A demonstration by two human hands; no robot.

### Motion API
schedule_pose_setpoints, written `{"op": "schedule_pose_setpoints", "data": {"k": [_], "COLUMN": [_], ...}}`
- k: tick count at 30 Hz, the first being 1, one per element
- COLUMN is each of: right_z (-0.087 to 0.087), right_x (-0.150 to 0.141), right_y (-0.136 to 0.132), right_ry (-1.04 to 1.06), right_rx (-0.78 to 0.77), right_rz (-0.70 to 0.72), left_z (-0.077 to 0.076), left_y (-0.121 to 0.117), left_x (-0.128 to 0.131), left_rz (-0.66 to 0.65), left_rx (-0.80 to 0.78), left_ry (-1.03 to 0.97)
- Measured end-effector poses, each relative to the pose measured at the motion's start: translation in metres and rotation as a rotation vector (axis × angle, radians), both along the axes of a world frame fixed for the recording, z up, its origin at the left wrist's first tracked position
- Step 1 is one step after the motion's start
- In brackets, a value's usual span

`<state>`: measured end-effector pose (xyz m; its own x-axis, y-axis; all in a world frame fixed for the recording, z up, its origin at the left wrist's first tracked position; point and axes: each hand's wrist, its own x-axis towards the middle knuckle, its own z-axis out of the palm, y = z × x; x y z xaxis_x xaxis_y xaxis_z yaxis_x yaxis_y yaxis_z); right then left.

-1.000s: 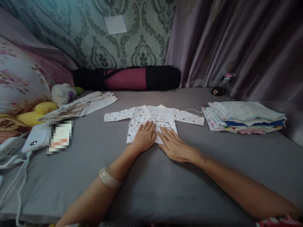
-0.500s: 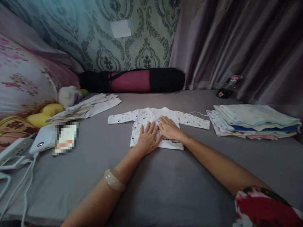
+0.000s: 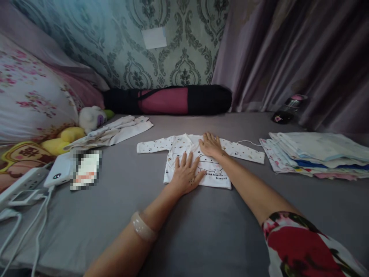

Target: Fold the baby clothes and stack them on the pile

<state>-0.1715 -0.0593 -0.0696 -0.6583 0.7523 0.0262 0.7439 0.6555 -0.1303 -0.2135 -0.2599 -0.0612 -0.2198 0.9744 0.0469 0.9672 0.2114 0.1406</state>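
Pressing the left hand [image 3: 186, 179], widely spread in grip, and right hand [image 3: 211, 146], loosely spread, onto a small white shirt [image 3: 208, 164], laid out on grey sheet [image 3: 201, 234] left of folded cloths [image 3: 314, 148].

Dim, cool light tints the damask wallpaper [image 3: 121, 42] bluish at upper left; the purple curtain [image 3: 276, 57] darkens toward the right. Small highlights dot the bangle [image 3: 142, 227]. Coarse pixelation hides a flat item [image 3: 86, 169].
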Motion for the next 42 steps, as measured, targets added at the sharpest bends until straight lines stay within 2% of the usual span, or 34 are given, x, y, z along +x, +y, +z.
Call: {"op": "schedule_pose_setpoints", "data": {"k": [3, 5, 7, 9, 11, 13, 17, 21, 25, 29, 32, 35, 38, 42], "right_z": [0.008, 0.018, 0.029, 0.035, 0.036, 0.032, 0.020, 0.011, 0.004, 0.005, 0.014, 0.025, 0.034, 0.039], "right_x": [-0.001, -0.004, -0.011, -0.020, -0.029, -0.037, -0.052, -0.063, -0.065, -0.064, -0.060, -0.044, -0.009, 0.051], "right_y": [0.000, -0.007, -0.021, -0.038, -0.054, -0.061, -0.054, -0.041, -0.040, -0.043, -0.039, -0.026, -0.006, 0.025], "right_ry": [-0.009, 0.021, 0.082, 0.107, 0.064, 0.014, -0.022, 0.004, 0.087, 0.144, 0.217, 0.386, 0.493, 0.494], "right_rx": [-0.068, -0.066, -0.061, -0.138, -0.254, -0.288, -0.213, -0.119, -0.065, -0.093, -0.208, -0.266, -0.245, -0.252], "right_rz": [0.004, 0.045, 0.187, 0.392, 0.523, 0.554, 0.458, 0.355, 0.323, 0.318, 0.337, 0.302, 0.181, -0.064], "left_z": [0.002, 0.006, 0.008, 0.005, 0.000, -0.007, -0.011, -0.006, 0.000, 0.002, 0.000, -0.001, 0.002, 0.009], "left_y": [-0.001, -0.002, -0.004, -0.007, -0.008, -0.010, -0.010, -0.011, -0.012, -0.011, -0.012, -0.013, -0.013, -0.010], "left_x": [-0.002, -0.005, -0.010, -0.016, -0.022, -0.025, -0.023, -0.021, -0.022, -0.025, -0.027, -0.028, -0.026, -0.019], "left_rz": [-0.003, 0.051, 0.147, 0.225, 0.268, 0.296, 0.329, 0.344, 0.332, 0.318, 0.315, 0.310, 0.274, 0.079], "left_rx": [0.067, 0.159, 0.260, 0.295, 0.247, 0.173, 0.101, 0.087, 0.085, 0.111, 0.159, 0.232, 0.302, 0.350], "left_ry": [-0.014, 0.001, 0.048, 0.085, 0.077, 0.049, 0.033, 0.041, 0.066, 0.094, 0.101, 0.084, 0.081, 0.041]}}
